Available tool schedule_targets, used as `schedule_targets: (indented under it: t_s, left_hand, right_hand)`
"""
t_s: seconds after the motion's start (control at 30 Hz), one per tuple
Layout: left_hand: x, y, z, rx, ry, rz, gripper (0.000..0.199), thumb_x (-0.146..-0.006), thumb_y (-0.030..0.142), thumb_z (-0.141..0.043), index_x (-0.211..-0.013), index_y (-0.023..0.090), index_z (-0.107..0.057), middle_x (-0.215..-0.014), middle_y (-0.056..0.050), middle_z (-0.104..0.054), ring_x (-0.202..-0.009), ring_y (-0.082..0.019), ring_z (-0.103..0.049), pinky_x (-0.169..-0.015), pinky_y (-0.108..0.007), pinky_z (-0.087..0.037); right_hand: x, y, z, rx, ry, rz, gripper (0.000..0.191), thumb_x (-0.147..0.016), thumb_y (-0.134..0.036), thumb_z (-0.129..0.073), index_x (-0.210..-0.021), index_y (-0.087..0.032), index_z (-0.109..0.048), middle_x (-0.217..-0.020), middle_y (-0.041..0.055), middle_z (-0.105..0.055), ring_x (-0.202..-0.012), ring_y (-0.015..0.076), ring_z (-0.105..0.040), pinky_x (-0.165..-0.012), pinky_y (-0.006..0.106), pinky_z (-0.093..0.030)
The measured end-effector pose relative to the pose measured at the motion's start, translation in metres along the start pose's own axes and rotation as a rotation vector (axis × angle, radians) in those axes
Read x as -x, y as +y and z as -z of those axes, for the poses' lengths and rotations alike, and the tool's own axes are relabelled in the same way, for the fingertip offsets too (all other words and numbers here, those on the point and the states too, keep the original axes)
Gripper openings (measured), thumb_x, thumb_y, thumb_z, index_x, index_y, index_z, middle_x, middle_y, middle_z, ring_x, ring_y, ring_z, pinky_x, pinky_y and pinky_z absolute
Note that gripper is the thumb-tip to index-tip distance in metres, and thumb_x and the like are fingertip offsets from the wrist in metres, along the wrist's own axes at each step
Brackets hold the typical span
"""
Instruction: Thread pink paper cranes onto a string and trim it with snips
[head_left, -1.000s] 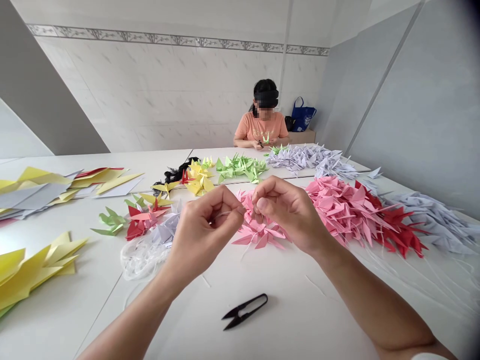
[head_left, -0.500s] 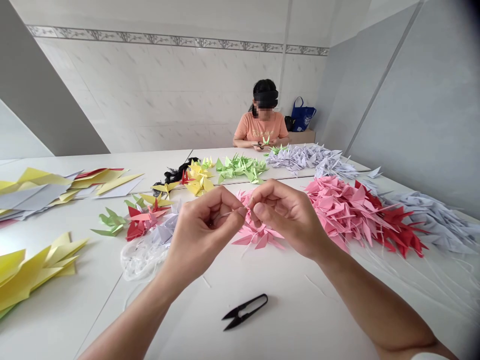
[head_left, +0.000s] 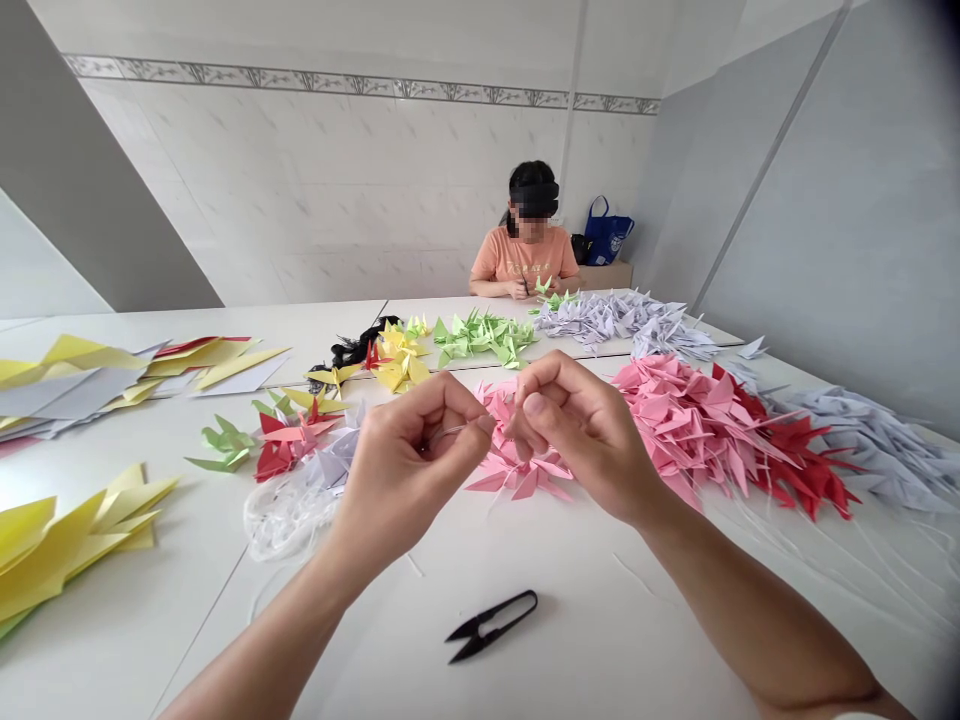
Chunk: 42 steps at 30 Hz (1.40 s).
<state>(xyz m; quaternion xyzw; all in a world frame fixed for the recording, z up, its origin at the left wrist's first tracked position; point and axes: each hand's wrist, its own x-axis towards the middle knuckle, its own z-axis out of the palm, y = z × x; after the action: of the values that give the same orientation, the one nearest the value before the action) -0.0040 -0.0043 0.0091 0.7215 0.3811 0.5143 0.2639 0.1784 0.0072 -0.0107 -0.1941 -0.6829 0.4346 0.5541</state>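
My left hand [head_left: 409, 470] is raised above the table, its fingertips pinching a thin pale thread [head_left: 452, 431]. My right hand [head_left: 581, 435] hovers just to the right, its fingers curled and bunched close to the left fingertips. Whether those fingers hold anything is too small to tell. Beneath both hands lies a small heap of pink origami cranes [head_left: 521, 473], which neither hand touches. Black thread snips [head_left: 491, 626] rest on the white table [head_left: 390, 650] nearer to me, apart from both hands.
A large pile of pink and red paper cranes [head_left: 720, 430] lies to the right, with lavender cranes [head_left: 870, 450] beyond. Yellow, green and red cranes and loose folded paper [head_left: 60, 550] lie left. A coiled clear bundle [head_left: 289, 515] sits near my left wrist. A person [head_left: 525, 255] works across the table.
My hands have shifted only slightly, with the right fingers bunching nearer the left fingertips. The far person's hands have moved a little around a small green crane.
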Motion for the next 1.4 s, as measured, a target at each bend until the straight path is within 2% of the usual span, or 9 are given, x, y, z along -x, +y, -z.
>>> schedule_targets:
  t_s: [0.13, 0.27, 0.4, 0.5, 0.77, 0.83, 1.03, 1.27, 1.4]
  left_hand:
    - [0.000, 0.002, 0.000, 0.047, 0.011, 0.020, 0.018, -0.081, 0.010, -0.061, -0.067, 0.019, -0.055, -0.055, 0.006, -0.044, -0.049, -0.006, -0.031, -0.044, -0.021, -0.023]
    - [-0.001, 0.002, 0.001, 0.062, 0.009, 0.020, 0.017, -0.080, 0.011, -0.063, -0.067, 0.019, -0.055, -0.058, 0.004, -0.049, -0.052, -0.007, -0.038, -0.046, -0.021, -0.029]
    - [-0.001, 0.001, 0.001, 0.070, 0.017, 0.034, 0.018, -0.080, 0.013, -0.064, -0.066, 0.019, -0.055, -0.055, 0.005, -0.046, -0.049, -0.007, -0.034, -0.044, -0.021, -0.026]
    - [0.000, 0.001, 0.001, 0.072, 0.025, 0.037, 0.018, -0.079, 0.012, -0.065, -0.066, 0.019, -0.055, -0.054, 0.005, -0.043, -0.048, -0.007, -0.031, -0.042, -0.021, -0.023]
    - [0.003, 0.007, -0.005, 0.112, 0.073, 0.065, 0.018, -0.080, 0.015, -0.066, -0.065, 0.019, -0.056, -0.055, 0.005, -0.043, -0.050, -0.007, -0.030, -0.044, -0.022, -0.022]
    - [0.004, 0.008, -0.006, 0.116, 0.085, 0.070, 0.019, -0.080, 0.016, -0.066, -0.064, 0.019, -0.056, -0.055, 0.004, -0.043, -0.050, -0.007, -0.029, -0.044, -0.023, -0.022]
    - [0.005, 0.010, -0.005, 0.144, 0.064, 0.080, 0.017, -0.079, 0.016, -0.067, -0.064, 0.019, -0.058, -0.055, 0.004, -0.044, -0.050, -0.008, -0.029, -0.045, -0.023, -0.020]
    - [0.005, 0.009, -0.005, 0.155, 0.051, 0.081, 0.017, -0.080, 0.015, -0.065, -0.065, 0.019, -0.058, -0.055, 0.005, -0.043, -0.050, -0.008, -0.028, -0.045, -0.024, -0.019]
    - [0.003, 0.005, -0.002, 0.135, -0.005, 0.053, 0.017, -0.082, 0.013, -0.064, -0.067, 0.019, -0.058, -0.056, 0.005, -0.043, -0.050, -0.008, -0.030, -0.044, -0.023, -0.021]
  right_hand:
    - [0.001, 0.000, 0.000, 0.048, 0.041, 0.005, 0.019, -0.103, -0.038, -0.056, -0.092, -0.023, -0.055, -0.067, -0.0045, -0.049, -0.060, 0.0106, -0.048, -0.057, 0.025, -0.041]
    - [0.001, -0.001, -0.001, -0.003, 0.049, 0.027, 0.014, -0.103, -0.034, -0.056, -0.095, -0.023, -0.056, -0.068, -0.0045, -0.050, -0.061, 0.0109, -0.052, -0.061, 0.027, -0.047]
    - [0.000, -0.002, -0.002, 0.037, 0.077, 0.073, 0.011, -0.102, -0.031, -0.059, -0.094, -0.023, -0.059, -0.079, -0.0001, -0.061, -0.077, 0.0149, -0.064, -0.072, 0.030, -0.054]
    - [0.000, -0.002, -0.001, 0.121, 0.117, 0.096, 0.012, -0.099, -0.032, -0.063, -0.092, -0.022, -0.063, -0.089, 0.0026, -0.064, -0.087, 0.0165, -0.065, -0.074, 0.030, -0.055]
    - [0.002, 0.001, -0.004, 0.147, 0.099, 0.072, 0.007, -0.093, -0.029, -0.072, -0.094, -0.024, -0.068, -0.089, 0.0009, -0.068, -0.083, 0.0149, -0.067, -0.078, 0.030, -0.057]
    - [0.003, 0.000, -0.006, 0.159, 0.095, 0.079, 0.007, -0.093, -0.029, -0.072, -0.095, -0.023, -0.068, -0.088, 0.0010, -0.069, -0.081, 0.0149, -0.067, -0.075, 0.030, -0.058]
    - [0.005, -0.003, -0.009, 0.211, 0.096, 0.085, 0.007, -0.093, -0.029, -0.071, -0.092, -0.023, -0.068, -0.081, 0.0005, -0.068, -0.072, 0.0140, -0.065, -0.063, 0.027, -0.055]
    - [0.005, -0.002, -0.009, 0.294, 0.098, 0.139, 0.003, -0.095, -0.025, -0.068, -0.093, -0.023, -0.068, -0.080, -0.0003, -0.068, -0.071, 0.0130, -0.064, -0.065, 0.027, -0.054]
    - [0.006, -0.004, -0.009, 0.310, 0.068, 0.136, 0.008, -0.099, -0.026, -0.061, -0.092, -0.023, -0.062, -0.077, -0.0012, -0.064, -0.069, 0.0132, -0.062, -0.064, 0.028, -0.050]
